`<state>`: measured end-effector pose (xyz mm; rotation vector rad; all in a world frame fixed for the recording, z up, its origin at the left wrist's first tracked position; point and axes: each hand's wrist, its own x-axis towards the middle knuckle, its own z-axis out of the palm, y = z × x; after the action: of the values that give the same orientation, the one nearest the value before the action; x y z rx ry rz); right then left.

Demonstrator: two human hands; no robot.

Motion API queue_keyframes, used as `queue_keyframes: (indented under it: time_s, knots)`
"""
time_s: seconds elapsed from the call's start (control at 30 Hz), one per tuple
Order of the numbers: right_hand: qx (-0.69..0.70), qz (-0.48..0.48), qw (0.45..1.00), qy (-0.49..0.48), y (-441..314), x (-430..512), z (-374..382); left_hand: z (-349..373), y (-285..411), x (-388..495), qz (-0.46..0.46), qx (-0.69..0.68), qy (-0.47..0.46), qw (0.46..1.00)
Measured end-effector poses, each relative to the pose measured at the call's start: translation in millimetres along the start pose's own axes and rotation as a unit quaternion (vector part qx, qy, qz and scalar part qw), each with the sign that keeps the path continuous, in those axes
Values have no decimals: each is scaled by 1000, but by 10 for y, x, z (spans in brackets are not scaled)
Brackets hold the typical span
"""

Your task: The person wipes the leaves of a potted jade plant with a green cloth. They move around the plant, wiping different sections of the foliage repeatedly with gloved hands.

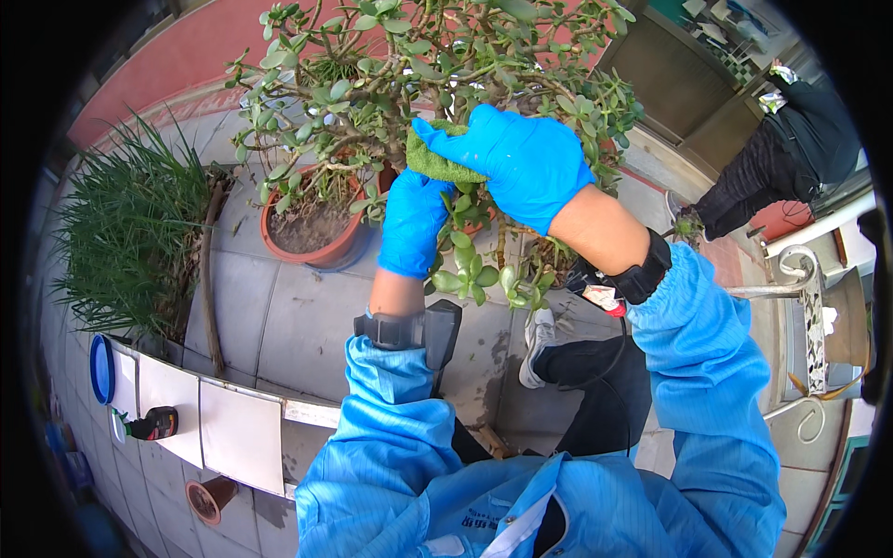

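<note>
My right hand (534,166), in a blue disposable glove, grips a folded green cloth (436,159), the thumb lying along its top. Just below and left of it is my left hand (413,227), gloved alike, with curled fingers touching the cloth's lower edge. What those fingers hold, if anything, is hidden. Both hands are among the branches of a large jade plant (391,91) with thick green leaves. Its leafy lower shoots (466,272) hang beneath the cloth, between my wrists. A terracotta-coloured plastic pot (314,254) with dry soil stands left of my left hand.
Grassy plants (132,223) and a wooden stick (211,279) lie left. A white-topped ledge (241,436) bears a spray bottle (157,423) and a blue lid (102,370); a small pot (209,499) is beside it. At right are a white metal plant stand (813,328) and another person (774,160).
</note>
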<state>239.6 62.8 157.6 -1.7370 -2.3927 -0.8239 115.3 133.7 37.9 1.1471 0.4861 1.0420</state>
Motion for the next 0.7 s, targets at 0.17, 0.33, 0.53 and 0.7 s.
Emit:
queue_keyframes:
  time_s: [0.17, 0.33, 0.53, 0.7]
  knots:
    - [15, 8, 1000, -12, 115, -32, -11, 27, -38, -18, 18, -50, -17, 998]
    - [-36, 93, 988, -119, 275, 17, 74, 33, -36, 7, 16, -97, -42, 994]
    - [23, 180, 978, -104, 627, -83, 125, -7, 36, -8, 9, -60, -32, 998]
    - [31, 165, 982, 90, 538, -41, 48, 9, 75, -16, 0, -63, -23, 998]
